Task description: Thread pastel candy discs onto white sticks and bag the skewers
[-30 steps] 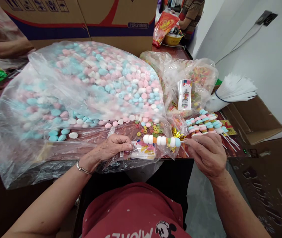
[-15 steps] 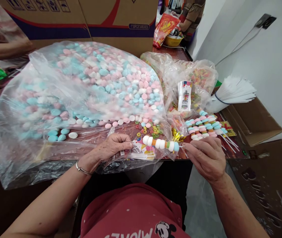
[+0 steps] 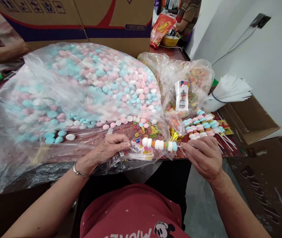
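A skewer of candies (image 3: 159, 144), white, orange, green and blue, lies level between my hands, above printed packets (image 3: 146, 154). My right hand (image 3: 204, 157) pinches the stick at the blue end. My left hand (image 3: 112, 147) is closed beside the white end, its fingertips on the edge of a clear printed bag; the bag's outline around the skewer is hard to make out. Behind the skewer lie small colored candy rings (image 3: 147, 131). Finished-looking candy skewers (image 3: 202, 125) are stacked beyond my right hand, near gold tinsel (image 3: 175, 135).
A large clear bag of pastel candies (image 3: 101, 76) covers the left and middle. Behind stands a big carton (image 3: 113, 19). At right are a bundle of white sticks (image 3: 232, 89), a card stack (image 3: 182, 96) and open boxes (image 3: 252, 115). People's arms show at upper left and top.
The whole view has shifted slightly, moving things a little to the left. Both hands keep nearly the same hold; a bit of blue print now shows beside my left fingertips.
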Available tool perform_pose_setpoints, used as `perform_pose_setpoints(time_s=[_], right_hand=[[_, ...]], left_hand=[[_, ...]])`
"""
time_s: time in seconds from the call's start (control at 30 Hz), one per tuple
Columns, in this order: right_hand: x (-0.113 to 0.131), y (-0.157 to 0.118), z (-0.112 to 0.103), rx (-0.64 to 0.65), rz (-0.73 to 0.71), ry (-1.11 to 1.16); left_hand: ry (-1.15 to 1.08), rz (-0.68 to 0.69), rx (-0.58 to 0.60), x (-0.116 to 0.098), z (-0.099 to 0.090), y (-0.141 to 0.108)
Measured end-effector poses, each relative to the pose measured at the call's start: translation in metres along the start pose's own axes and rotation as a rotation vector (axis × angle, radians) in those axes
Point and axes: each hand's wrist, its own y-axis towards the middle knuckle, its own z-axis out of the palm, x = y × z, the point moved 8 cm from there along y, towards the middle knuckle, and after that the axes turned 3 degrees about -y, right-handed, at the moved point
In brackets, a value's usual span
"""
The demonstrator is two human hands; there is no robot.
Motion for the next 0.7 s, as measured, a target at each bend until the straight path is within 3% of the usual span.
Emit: perform_pose_setpoints(time_s=[0.17,0.43,0.7], right_hand=[[0.003,0.003,0.003,0.02,0.011,0.024],[0.002,0.011,0.009,0.014,0.062,-0.008],[-0.002,0.023,0.013,-0.02,0.026,-0.039]], left_hand=[[-0.014,0.035,-0.014,0.002,0.001,-0.001],[0.164,0.083,0.025,-0.001,0.01,0.003],[0.182,0.113,-0.053,0.002,-0.014,-0.002]])
